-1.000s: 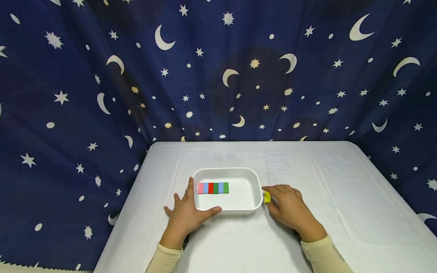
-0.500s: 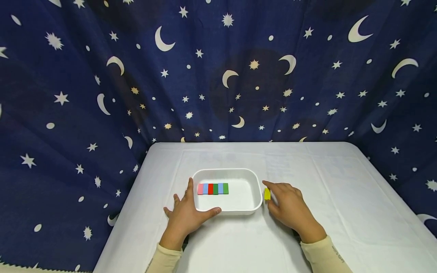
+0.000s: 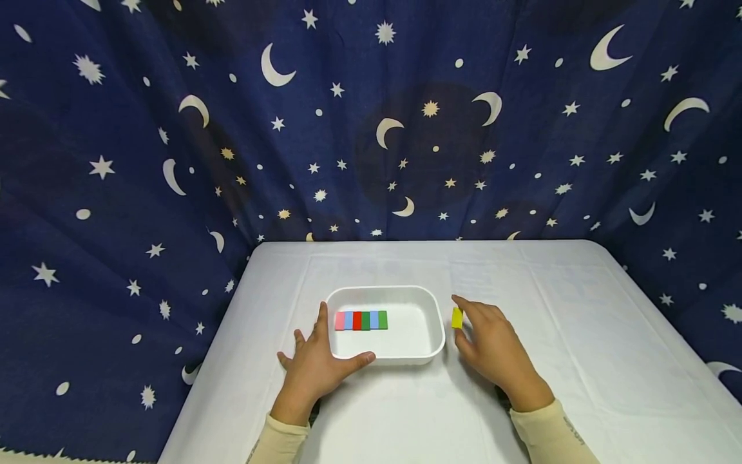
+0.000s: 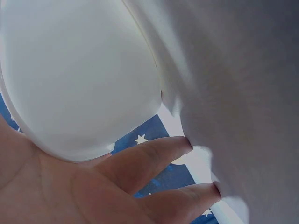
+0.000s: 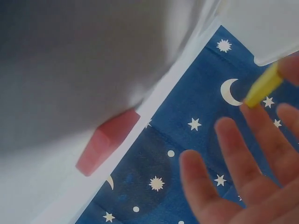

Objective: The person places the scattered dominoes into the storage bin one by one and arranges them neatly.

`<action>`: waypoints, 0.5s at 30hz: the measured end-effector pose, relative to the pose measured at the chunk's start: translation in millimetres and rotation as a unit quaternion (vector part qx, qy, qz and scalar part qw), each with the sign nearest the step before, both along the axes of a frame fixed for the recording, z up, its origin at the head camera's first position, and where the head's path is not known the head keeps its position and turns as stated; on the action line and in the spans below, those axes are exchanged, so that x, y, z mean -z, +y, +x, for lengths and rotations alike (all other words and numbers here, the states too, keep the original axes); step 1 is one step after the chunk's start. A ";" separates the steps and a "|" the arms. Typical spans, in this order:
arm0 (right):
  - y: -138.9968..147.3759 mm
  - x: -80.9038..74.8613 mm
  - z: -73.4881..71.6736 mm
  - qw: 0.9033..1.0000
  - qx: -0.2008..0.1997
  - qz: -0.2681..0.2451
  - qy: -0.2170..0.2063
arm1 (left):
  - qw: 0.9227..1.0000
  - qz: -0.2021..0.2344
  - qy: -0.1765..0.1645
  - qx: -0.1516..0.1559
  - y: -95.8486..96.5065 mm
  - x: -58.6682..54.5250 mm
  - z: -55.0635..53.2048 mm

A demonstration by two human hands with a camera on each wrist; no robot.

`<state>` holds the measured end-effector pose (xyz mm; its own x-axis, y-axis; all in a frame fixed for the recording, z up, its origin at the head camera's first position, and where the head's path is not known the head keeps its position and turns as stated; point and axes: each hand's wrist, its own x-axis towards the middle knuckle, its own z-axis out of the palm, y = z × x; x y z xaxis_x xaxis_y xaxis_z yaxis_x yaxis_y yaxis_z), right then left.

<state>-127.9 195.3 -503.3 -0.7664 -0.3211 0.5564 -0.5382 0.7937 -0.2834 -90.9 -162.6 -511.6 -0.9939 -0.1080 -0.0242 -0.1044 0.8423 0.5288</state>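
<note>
A white rectangular tray stands on the table, with a row of several coloured blocks lying side by side in its left half. My left hand spans the tray's near left corner, index finger along the left side and thumb at the near rim. Its other fingers spread outward; in the left wrist view, two fingertips touch the tabletop. To the right of the tray, my right hand pinches a small yellow block between thumb and a finger, apart from the tray. Its remaining fingers extend loosely in the right wrist view.
A red block lies on the tabletop in the right wrist view; the head view does not show it. White cloth covers the table. A dark blue curtain with moons and stars hangs behind and at both sides.
My right hand has drawn the yellow block slightly away from the tray's right edge, and its fingertips have moved farther back. The left hand and the tray stay in place.
</note>
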 end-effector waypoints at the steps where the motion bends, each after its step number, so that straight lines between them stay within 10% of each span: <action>1: 0.0 -1.3 -0.3 1.000 0.000 -0.007 0.009 | 1.000 -0.002 0.001 0.000 0.0 0.0 0.0; 15: -9.8 -27.2 -4.9 0.997 -0.012 -0.023 0.071 | 1.000 -0.004 0.003 0.001 0.1 0.5 -0.2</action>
